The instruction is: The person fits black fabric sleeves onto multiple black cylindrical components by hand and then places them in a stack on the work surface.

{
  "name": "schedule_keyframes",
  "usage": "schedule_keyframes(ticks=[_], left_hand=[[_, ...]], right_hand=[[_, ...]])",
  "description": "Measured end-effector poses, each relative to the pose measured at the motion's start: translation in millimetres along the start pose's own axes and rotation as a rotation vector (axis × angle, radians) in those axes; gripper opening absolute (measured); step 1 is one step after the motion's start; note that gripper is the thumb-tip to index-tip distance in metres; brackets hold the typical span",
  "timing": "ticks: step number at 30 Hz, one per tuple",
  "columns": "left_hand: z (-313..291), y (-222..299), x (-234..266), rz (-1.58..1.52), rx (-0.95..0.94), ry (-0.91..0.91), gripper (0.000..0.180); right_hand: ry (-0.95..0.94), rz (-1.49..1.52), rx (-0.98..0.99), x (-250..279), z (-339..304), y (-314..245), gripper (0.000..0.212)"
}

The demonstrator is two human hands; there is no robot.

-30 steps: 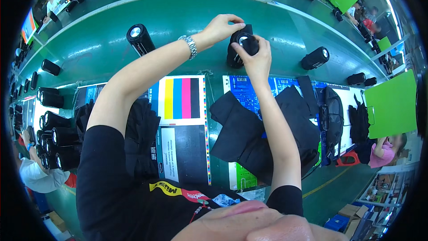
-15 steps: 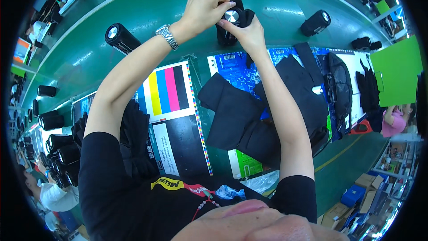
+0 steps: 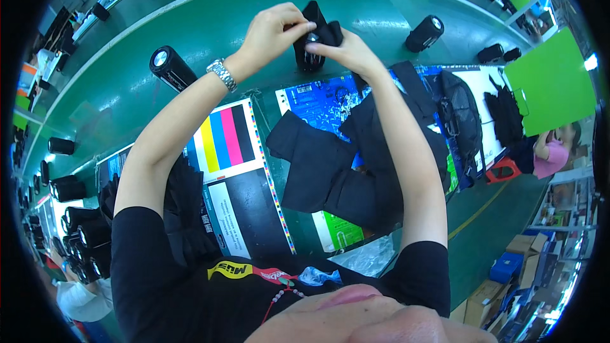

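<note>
At the far middle of the green bench, a black cylindrical speaker [image 3: 310,61] stands on end between my hands. A black cloth pouch [image 3: 312,14] hangs about its upper part, and only a sliver of the silver end cap shows. My left hand [image 3: 272,33] pinches the pouch's edge at the left, thumb against fingertips. On the right, my right hand [image 3: 353,54] grips the cloth, its thumb stretched across the speaker's top. Much of the pouch's opening is hidden by my fingers.
Other black speakers stand on the bench, one at left [image 3: 171,68] and one at right [image 3: 424,33]. Flat black pouches [image 3: 318,159] lie on printed sheets nearer me, with another dark cloth heap [image 3: 190,197] by my left arm. A green panel [image 3: 549,82] stands at right.
The cloth now covers most of the silver end cap, which showed nearly whole before. Both hands have shifted slightly left and nearer in the view, and the whole scene has shifted a little.
</note>
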State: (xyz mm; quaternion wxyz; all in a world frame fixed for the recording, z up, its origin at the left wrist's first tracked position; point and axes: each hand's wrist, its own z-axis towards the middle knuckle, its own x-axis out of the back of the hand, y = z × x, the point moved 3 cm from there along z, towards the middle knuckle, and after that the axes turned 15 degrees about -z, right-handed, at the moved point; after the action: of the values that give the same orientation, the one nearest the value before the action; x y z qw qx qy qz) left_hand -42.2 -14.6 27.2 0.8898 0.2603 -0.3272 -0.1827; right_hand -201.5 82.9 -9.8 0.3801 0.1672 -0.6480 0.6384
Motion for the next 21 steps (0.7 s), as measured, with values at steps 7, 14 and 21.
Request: schedule_keyframes(ticks=[7,14,21], left_hand=[[21.2,-2.8,-25.7,-0.563,0.355,0.299,0.035],[28.2,-55.3,-97.9,-1.159,0.737,0.507,0.069],[19.0,-61.0,-120.8,-1.23,0.569,0.496,0.062]], right_hand=[[0.319,0.139,-0.377,66.9,-7.5,74.9,0.026],[0.505,0.797,-0.334,-3.2,66.0,25.4,0.024],[0.52,1.001,-0.191,-13.2,52.2,64.3,0.014]])
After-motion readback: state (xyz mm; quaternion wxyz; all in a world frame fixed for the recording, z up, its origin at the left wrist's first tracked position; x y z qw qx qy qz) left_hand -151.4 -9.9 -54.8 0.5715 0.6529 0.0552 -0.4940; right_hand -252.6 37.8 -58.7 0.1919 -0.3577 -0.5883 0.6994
